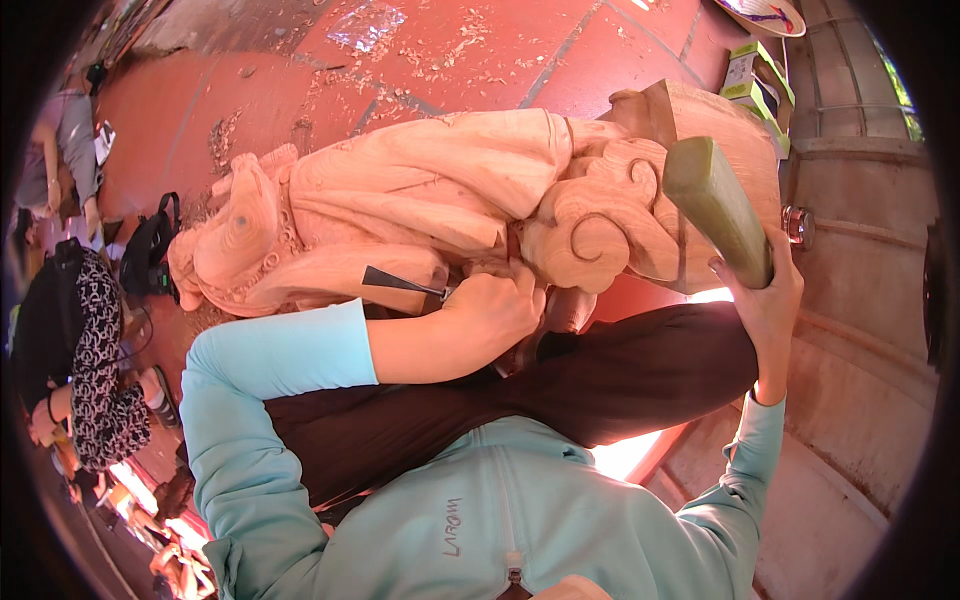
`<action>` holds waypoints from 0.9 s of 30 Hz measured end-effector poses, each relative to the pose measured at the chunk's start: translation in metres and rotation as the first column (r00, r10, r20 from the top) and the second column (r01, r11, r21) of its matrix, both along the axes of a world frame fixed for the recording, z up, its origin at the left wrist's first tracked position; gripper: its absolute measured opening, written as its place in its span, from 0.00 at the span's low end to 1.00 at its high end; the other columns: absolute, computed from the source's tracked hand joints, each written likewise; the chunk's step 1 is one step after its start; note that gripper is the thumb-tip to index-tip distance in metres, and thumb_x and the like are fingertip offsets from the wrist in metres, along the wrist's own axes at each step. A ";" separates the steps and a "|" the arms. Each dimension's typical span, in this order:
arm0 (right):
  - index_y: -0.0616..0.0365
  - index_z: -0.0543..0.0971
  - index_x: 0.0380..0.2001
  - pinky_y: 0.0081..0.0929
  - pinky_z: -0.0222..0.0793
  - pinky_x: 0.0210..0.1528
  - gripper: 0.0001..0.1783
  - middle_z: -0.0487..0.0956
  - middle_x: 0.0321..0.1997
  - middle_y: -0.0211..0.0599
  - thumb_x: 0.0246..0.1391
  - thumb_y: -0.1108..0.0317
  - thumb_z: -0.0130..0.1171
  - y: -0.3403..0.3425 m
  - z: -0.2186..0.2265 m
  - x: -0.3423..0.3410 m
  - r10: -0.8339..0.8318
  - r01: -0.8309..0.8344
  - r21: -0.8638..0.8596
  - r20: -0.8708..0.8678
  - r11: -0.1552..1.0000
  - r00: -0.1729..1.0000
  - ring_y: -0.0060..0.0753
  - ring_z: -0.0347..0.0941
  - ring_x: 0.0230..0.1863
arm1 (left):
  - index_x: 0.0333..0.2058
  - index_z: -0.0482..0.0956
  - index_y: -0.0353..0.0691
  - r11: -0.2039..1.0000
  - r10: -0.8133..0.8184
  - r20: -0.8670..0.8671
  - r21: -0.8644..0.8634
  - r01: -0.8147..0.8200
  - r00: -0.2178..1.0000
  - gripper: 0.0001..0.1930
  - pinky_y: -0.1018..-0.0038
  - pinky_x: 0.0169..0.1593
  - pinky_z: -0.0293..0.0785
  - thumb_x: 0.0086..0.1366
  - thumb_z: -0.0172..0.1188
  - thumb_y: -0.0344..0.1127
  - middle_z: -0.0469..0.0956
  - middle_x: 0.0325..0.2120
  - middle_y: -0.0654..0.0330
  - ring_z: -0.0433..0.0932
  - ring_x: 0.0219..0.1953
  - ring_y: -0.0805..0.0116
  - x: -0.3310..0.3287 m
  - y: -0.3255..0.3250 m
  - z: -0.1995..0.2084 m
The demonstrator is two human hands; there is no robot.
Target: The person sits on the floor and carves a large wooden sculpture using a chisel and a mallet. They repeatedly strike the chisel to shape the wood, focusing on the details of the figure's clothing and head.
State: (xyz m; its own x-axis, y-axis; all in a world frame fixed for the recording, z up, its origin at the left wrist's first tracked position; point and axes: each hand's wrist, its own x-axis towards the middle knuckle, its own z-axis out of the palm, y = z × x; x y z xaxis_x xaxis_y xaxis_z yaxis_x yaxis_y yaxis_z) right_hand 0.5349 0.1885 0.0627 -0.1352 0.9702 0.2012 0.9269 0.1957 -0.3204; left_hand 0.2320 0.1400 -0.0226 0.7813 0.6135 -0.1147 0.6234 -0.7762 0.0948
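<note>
A large carved wooden figure [430,180] lies on its side across the space in front of me, with draped folds and curled, cloud-like scrolls. My left hand [495,312] is closed in a fist beside the scrolls, low on the carving's near side. From that fist a chisel's dark, flared blade [402,284] sticks out to the left; the rest of it is hidden by the fingers. Out to the right, my right hand [772,275] grips the lower end of a greenish-brown wooden mallet [718,205], raised in front of the carving's base [715,130].
Wood shavings [450,55] litter the red tiled floor [290,90]. A green and white box [757,85] stands beyond the base, near a hat [765,15]. On the left are a black bag [150,250] and other people, one in patterned trousers [98,360]. A panelled wall [860,260] borders the right.
</note>
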 end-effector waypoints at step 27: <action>0.61 0.72 0.45 0.26 0.70 0.43 0.25 0.80 0.36 0.42 0.41 0.73 0.68 -0.007 -0.004 0.008 -0.025 0.014 -0.043 -0.253 0.999 0.967 0.31 0.77 0.39 | 0.31 0.72 0.42 0.956 -0.138 0.847 0.250 -0.155 0.514 0.12 0.79 0.21 0.64 0.50 0.64 0.37 0.65 0.20 0.66 0.67 0.22 0.71 0.074 0.005 0.027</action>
